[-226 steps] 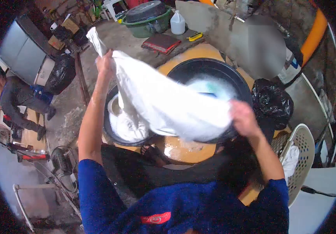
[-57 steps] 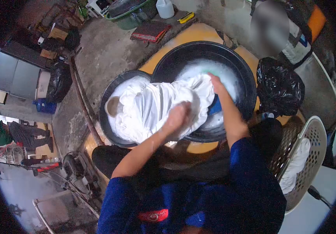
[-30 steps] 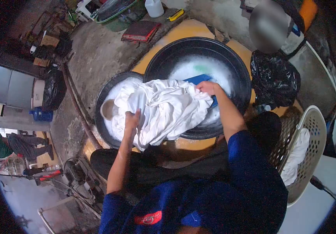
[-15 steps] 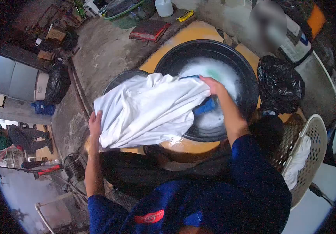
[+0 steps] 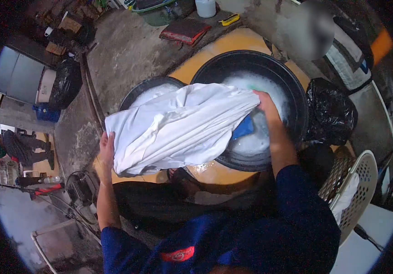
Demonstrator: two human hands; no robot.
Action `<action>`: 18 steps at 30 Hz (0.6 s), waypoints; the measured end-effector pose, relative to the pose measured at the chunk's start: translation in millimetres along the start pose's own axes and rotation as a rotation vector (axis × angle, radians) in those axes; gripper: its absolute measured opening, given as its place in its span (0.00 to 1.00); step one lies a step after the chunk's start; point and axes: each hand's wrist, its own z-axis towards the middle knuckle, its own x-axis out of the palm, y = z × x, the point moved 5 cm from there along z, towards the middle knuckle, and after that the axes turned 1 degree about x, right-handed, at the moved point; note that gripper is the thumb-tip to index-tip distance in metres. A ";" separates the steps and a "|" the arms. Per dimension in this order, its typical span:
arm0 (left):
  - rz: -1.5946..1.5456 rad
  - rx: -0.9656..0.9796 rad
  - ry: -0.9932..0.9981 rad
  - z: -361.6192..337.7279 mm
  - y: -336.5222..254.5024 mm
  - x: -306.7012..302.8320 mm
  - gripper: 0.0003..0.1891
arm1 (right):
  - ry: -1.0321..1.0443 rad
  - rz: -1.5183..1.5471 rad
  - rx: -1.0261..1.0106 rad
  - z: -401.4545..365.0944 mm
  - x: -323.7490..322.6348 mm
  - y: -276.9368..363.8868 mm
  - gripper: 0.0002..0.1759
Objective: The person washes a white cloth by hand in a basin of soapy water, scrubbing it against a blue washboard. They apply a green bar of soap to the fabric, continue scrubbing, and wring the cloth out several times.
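A white cloth (image 5: 178,128) is stretched between my two hands, over the front of two black tubs. My left hand (image 5: 107,148) is closed on its left edge. At its upper right corner, my right hand (image 5: 264,100) grips the fabric above the large black tub (image 5: 300,98). Suds (image 5: 251,146) fill that tub, and a blue piece (image 5: 243,129) shows beside the cloth. The smaller tub (image 5: 128,98) behind the cloth also holds white suds; its front part is hidden by the fabric.
A beige basket (image 5: 367,182) with white cloth stands at the right, near a black plastic bag (image 5: 331,109). Another person (image 5: 313,32) is at the upper right. At the back are a green basin (image 5: 160,14), a white container (image 5: 205,7) and a dark red folded item (image 5: 185,32).
The cloth is pulled wider and tauter, with my right hand a little farther right and lower. More of the smaller tub shows behind it. The whole view has shifted slightly.
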 end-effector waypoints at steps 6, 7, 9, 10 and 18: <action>-0.045 -0.009 0.026 -0.7 -11.5 12.5 0.16 | 0.034 -0.458 -0.391 9.7 12.6 23.2 0.16; -0.038 -0.008 0.025 -0.9 -14.4 15.1 0.16 | 0.044 -0.692 -0.348 22.1 8.0 14.5 0.15; 0.024 -0.072 0.007 2.5 4.4 13.5 0.17 | 0.066 -1.159 -0.244 42.3 -3.6 -6.1 0.14; 0.057 -0.102 -0.002 7.1 21.4 11.2 0.18 | 0.111 -1.180 -0.295 42.7 -13.3 -11.1 0.14; 0.148 -0.217 -0.197 3.3 52.8 18.4 0.16 | 0.534 -0.968 -0.634 -130.5 0.0 24.3 0.23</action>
